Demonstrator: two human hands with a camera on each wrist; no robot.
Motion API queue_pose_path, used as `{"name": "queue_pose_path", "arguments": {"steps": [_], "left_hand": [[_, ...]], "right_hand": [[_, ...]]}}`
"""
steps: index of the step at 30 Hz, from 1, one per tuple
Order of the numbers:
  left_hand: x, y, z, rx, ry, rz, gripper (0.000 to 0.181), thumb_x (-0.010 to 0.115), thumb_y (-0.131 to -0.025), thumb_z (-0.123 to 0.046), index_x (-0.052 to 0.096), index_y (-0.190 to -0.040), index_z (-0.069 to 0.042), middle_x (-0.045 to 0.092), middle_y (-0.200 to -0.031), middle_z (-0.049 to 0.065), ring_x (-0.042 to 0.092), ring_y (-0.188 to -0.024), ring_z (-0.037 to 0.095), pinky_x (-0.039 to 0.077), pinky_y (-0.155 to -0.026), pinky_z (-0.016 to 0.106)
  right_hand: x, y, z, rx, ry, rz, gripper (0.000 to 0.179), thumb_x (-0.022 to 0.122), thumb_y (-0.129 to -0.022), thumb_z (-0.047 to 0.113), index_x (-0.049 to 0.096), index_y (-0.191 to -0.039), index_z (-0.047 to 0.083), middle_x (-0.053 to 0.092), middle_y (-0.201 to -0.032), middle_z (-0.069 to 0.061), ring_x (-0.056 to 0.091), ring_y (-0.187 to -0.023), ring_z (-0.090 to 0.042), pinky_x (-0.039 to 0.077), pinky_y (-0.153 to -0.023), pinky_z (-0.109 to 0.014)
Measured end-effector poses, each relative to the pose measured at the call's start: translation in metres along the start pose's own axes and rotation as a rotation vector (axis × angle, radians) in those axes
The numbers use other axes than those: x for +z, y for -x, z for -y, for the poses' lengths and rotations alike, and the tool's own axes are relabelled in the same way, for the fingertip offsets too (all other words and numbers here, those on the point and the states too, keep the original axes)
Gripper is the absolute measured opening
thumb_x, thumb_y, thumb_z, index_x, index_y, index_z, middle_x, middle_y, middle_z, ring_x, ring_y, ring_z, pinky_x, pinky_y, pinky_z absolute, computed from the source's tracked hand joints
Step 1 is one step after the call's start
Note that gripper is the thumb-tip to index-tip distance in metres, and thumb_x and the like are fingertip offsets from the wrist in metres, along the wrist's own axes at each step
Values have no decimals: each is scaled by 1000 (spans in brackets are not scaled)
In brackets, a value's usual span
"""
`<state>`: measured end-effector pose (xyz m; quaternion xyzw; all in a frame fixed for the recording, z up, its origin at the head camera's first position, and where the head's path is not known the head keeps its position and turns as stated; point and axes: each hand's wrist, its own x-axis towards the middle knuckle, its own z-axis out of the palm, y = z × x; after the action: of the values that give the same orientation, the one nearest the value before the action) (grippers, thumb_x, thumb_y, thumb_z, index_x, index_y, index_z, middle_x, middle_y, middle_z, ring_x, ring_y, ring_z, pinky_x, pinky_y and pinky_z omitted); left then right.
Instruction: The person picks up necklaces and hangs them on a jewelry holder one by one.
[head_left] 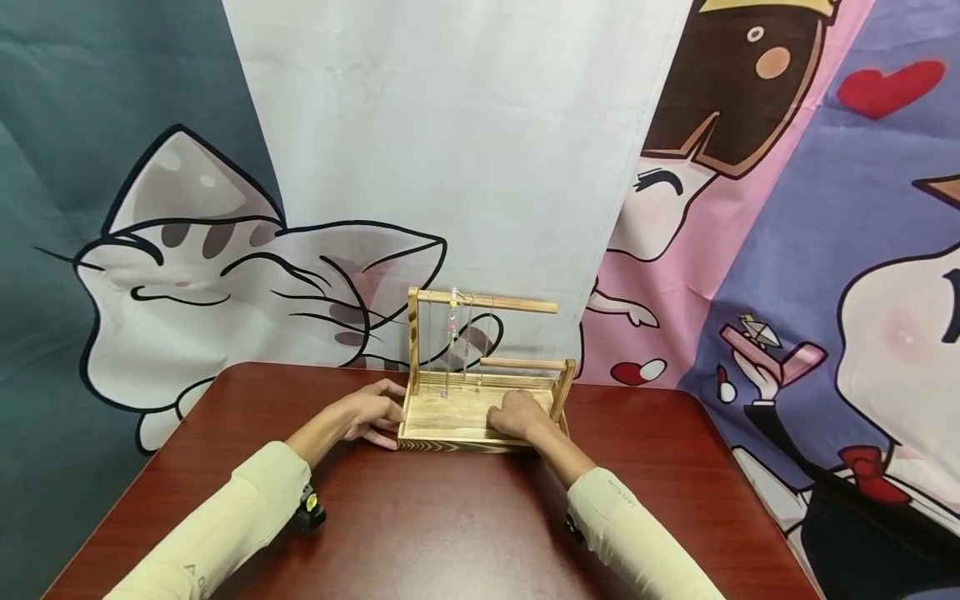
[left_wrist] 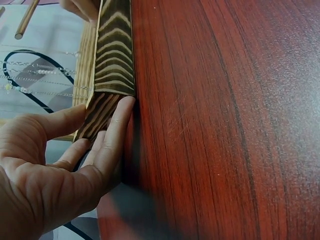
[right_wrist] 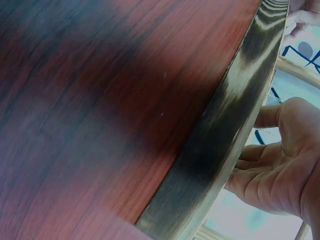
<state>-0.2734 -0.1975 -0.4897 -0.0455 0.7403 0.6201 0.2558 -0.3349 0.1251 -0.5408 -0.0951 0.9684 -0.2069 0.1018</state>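
A wooden jewelry stand [head_left: 442,422] with a shallow tray base sits toward the back of the table. My left hand [head_left: 369,412] is at its left end; in the left wrist view, extended fingertips touch the dark-striped end wall [left_wrist: 102,112] at its rim and lower corner. Inside the tray, toward the right, is my right hand [head_left: 519,414], bent downward. Its fingertips are hidden behind the front wall [right_wrist: 220,135] in the right wrist view, so I cannot tell whether they hold anything. From the upper bar [head_left: 517,305] hang several thin chains and a colorful beaded strand [head_left: 453,323].
A lower wooden bar [head_left: 525,364] on a short post stands at the tray's right. The reddish-brown table [head_left: 435,533] extends in front of the stand. Close behind it hangs a cartoon-printed cloth [head_left: 450,150].
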Motion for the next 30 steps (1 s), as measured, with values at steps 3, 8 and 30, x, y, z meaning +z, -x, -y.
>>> {"name": "queue_pose_path", "arguments": {"steps": [3,8,30], "left_hand": [[0,0,0,-5,-4,1,68,60,-100,8,34,-162,-1,65,-137,31,75,-112,33,75,-84,52],[0,-1,0,-2,-6,-1,67,60,-100,7,35,-161,-1,66,-138,31,75,-111,33,75,-83,53],[1,-1,0,-2,1,-1,67,60,-99,8,35,-160,-2,67,-136,30,76,-109,31,75,-82,51]], "right_hand": [[2,3,8,-12,2,9,38,60,-102,38,71,-83,7,75,-102,-19,66,-88,-30,62,-77,-46],[-6,22,33,-28,-44,36,37,62,-107,33,69,-82,6,72,-96,-20,66,-85,-32,63,-77,-48],[-6,55,75,-210,-77,53,45,49,-119,37,76,-116,0,56,-165,-32,55,-153,-52,46,-134,-60]]}}
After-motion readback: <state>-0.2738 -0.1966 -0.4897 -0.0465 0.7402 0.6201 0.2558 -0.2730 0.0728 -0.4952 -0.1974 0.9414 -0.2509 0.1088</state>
